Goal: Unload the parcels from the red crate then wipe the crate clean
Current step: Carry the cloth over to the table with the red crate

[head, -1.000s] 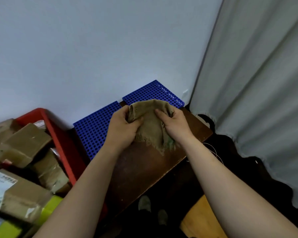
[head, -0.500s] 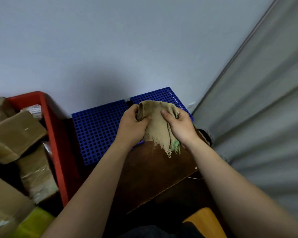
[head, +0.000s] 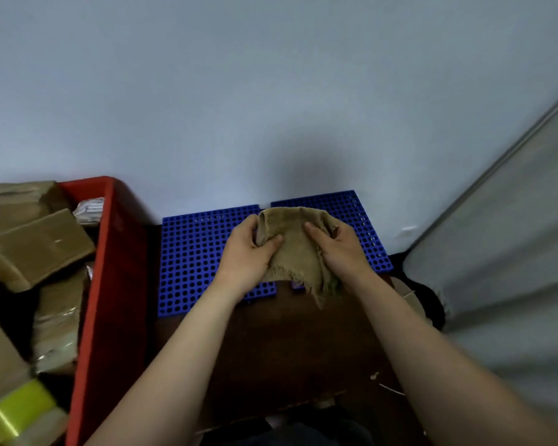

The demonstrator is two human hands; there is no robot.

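Our left hand point(head: 248, 255) and right hand point(head: 342, 252) move the cloth point(head: 295, 252) from over the brown surface point(head: 303, 349) to over the 2 blue mats point(head: 194, 252).

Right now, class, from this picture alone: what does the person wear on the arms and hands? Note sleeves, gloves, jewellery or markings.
Nothing worn shows. The left forearm and right forearm are bare down to the picture's lower edge, with no sleeve in view. The left hand and right hand have no gloves; no watch, band, ring or marking shows.
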